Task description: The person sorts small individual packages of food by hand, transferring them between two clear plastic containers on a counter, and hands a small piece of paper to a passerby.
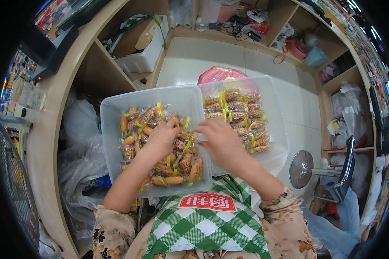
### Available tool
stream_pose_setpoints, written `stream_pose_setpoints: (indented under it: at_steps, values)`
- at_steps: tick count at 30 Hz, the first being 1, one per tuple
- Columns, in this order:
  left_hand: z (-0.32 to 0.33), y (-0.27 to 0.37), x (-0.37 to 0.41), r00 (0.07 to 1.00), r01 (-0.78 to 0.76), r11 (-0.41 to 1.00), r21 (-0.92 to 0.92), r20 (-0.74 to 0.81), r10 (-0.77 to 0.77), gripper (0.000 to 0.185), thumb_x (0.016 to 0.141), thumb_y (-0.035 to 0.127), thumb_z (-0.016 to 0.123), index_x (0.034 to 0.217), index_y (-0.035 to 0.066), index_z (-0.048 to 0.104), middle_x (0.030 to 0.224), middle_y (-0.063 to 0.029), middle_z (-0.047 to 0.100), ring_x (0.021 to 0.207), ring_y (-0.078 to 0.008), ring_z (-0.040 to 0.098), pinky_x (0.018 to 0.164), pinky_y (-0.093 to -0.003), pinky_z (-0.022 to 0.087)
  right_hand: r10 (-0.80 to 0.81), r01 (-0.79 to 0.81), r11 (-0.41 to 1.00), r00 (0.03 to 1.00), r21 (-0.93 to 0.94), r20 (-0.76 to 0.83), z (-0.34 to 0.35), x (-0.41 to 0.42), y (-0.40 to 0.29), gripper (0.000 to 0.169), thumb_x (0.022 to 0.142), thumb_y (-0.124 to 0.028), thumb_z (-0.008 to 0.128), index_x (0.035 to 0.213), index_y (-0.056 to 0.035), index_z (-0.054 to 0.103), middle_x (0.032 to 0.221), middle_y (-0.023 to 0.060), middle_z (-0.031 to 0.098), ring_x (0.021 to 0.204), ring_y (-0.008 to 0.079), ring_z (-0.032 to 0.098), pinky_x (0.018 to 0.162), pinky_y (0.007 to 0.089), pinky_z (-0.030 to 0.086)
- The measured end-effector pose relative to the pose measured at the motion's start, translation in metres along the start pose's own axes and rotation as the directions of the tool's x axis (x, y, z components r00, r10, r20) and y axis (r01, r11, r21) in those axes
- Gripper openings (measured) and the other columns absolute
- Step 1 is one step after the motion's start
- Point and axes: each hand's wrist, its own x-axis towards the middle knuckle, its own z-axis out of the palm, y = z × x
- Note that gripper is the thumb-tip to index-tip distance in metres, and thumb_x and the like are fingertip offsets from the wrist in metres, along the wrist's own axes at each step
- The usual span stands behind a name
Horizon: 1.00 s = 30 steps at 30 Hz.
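Observation:
Two translucent plastic bins stand side by side before me. Loose, individually wrapped sausage-shaped snacks (168,180) lie jumbled in the left bin (111,113). Similar wrapped snacks (238,115) are arranged in rows inside the right bin (277,97). My left hand (160,139) reaches into the left bin, its fingertips among the snacks; whether it grips one is hidden. Over the adjoining bin walls is my right hand (222,142), its thumb and fingers pointing left. A blurred bit of wrapper shows near those fingertips, and I cannot tell if they hold it.
A pink bag (218,73) lies on the tiled floor behind the right bin. Wooden shelving surrounds the area, with a white foam box (142,58) at back left and cables (235,27) at the back. A chrome-based stool (301,169) is at right, plastic sheeting (81,155) at left.

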Motion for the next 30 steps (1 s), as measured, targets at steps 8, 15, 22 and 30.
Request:
stream_pose_setpoints:
  at_steps: [8,15,22,30]
  values:
    - [-0.003,-0.001,-0.004,0.993,-0.011,0.995,0.097,-0.115,0.022,0.036,0.071,0.003,0.075,0.104,0.005,0.063,0.106,-0.0157,0.057,0.105,-0.0376,0.053,0.088,-0.0464,0.048,0.118,0.255,0.698,0.881,-0.669,0.459,0.084,0.035,0.009,0.015,0.082,-0.018,0.063,0.091,-0.0099,0.072,0.097,0.0082,0.065,0.104,0.0257,0.058,0.098,0.0410,0.036]
    - [-0.010,-0.019,-0.011,0.997,0.081,0.932,-0.352,0.012,-0.082,0.016,0.078,-0.001,0.070,0.092,-0.001,0.061,0.088,-0.0143,0.064,0.083,-0.0292,0.063,0.074,-0.0359,0.050,0.081,0.169,0.888,0.858,-0.428,0.507,0.075,0.040,0.015,0.010,0.069,-0.007,0.066,0.079,-0.0055,0.067,0.086,0.0128,0.066,0.086,0.0292,0.061,0.083,0.0369,0.045]
    - [-0.025,-0.033,-0.023,0.996,0.024,0.794,-0.607,-0.050,-0.068,0.016,0.079,-0.010,0.065,0.091,0.000,0.061,0.093,-0.0069,0.059,0.087,-0.0161,0.061,0.077,-0.0306,0.050,0.187,-0.138,0.978,0.913,-0.157,0.363,0.055,0.045,0.007,0.018,0.076,0.001,0.062,0.094,0.0011,0.062,0.078,0.0161,0.066,0.084,0.0343,0.066,0.075,0.0415,0.052]
    - [-0.032,-0.010,-0.028,0.943,-0.236,0.855,-0.462,-0.322,0.086,0.015,0.081,-0.011,0.066,0.091,0.000,0.061,0.105,-0.0055,0.056,0.093,-0.0134,0.058,0.079,-0.0276,0.051,0.233,-0.338,0.820,0.934,0.462,0.270,0.051,0.043,0.020,0.011,0.091,-0.006,0.061,0.101,-0.0019,0.062,0.083,0.0143,0.069,0.076,0.0251,0.067,0.069,0.0350,0.051]
